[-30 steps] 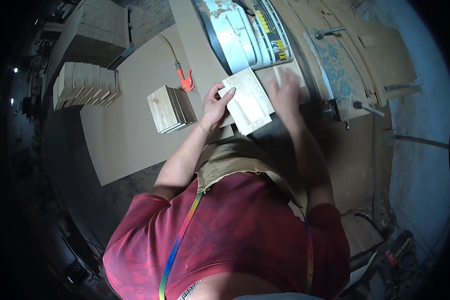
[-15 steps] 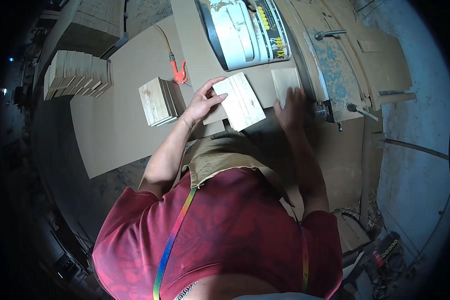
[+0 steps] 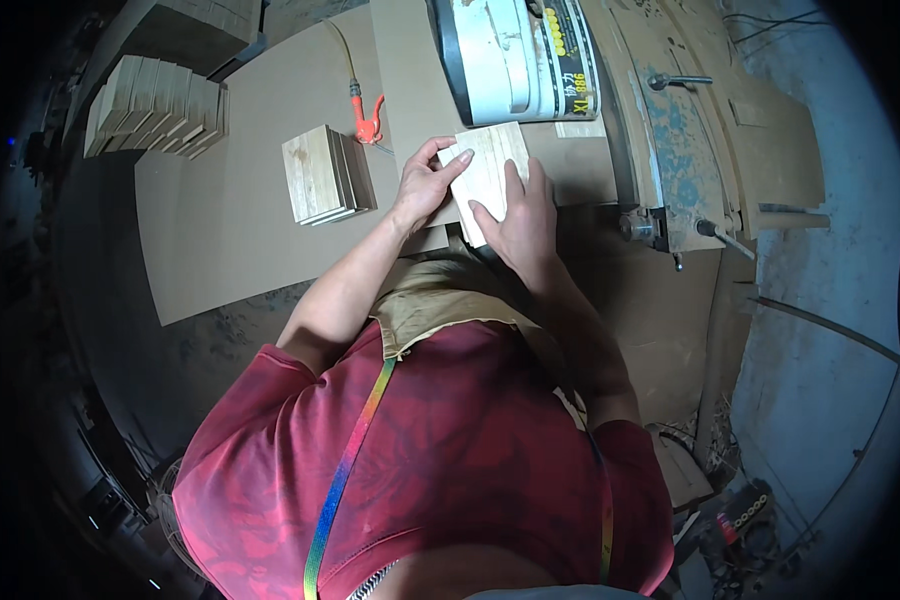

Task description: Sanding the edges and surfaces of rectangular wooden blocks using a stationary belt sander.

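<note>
Cardboard sheeting (image 3: 235,235) covers the work surface. Near its front edge, the left hand (image 3: 425,190) pinches wooden boards (image 3: 490,170) between thumb and fingers. The right hand (image 3: 528,225), earlier apart to the right, now rests on them, fingers spread. Bare sheeting flanks the stacked boards (image 3: 313,178). Beyond: white bucket (image 3: 495,60), contents hidden.

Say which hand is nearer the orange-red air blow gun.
Left. The left hand is just below and right of the air blow gun; the right hand is farther right, at the wooden board.
</note>
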`<state>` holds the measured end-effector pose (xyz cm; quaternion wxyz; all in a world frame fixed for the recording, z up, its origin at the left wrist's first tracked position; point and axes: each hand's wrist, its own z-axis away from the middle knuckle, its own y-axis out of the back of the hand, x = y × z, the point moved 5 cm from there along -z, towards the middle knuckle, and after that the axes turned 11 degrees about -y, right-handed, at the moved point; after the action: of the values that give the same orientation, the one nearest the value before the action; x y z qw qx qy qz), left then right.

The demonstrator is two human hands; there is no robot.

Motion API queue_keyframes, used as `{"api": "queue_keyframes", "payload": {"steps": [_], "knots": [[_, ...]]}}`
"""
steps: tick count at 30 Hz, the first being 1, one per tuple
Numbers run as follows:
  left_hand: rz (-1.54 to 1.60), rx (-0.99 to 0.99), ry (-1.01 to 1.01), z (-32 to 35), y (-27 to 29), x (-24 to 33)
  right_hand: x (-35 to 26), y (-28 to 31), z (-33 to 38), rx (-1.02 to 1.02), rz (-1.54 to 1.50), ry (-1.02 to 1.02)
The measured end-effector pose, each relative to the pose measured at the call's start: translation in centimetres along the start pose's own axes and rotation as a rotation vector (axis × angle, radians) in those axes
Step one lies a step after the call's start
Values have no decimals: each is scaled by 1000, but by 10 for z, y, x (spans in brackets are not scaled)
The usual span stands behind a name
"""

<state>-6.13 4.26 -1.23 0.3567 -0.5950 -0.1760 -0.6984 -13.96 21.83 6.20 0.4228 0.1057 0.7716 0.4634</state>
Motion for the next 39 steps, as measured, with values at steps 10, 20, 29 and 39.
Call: {"api": "queue_keyframes", "payload": {"steps": [10,20,29,39], "knots": [[-22,-206,-55,-1,9,-4,147,7,-7,67,233,-146],[-3,-63,-40,-4,-8,8,118,-8,-84,244,-205,-160],[-111,13,-57,5,-7,4,34,26,16,95,-60,41],[-36,-119,-120,2,-5,4,146,-17,-40,361,418,142]]}}
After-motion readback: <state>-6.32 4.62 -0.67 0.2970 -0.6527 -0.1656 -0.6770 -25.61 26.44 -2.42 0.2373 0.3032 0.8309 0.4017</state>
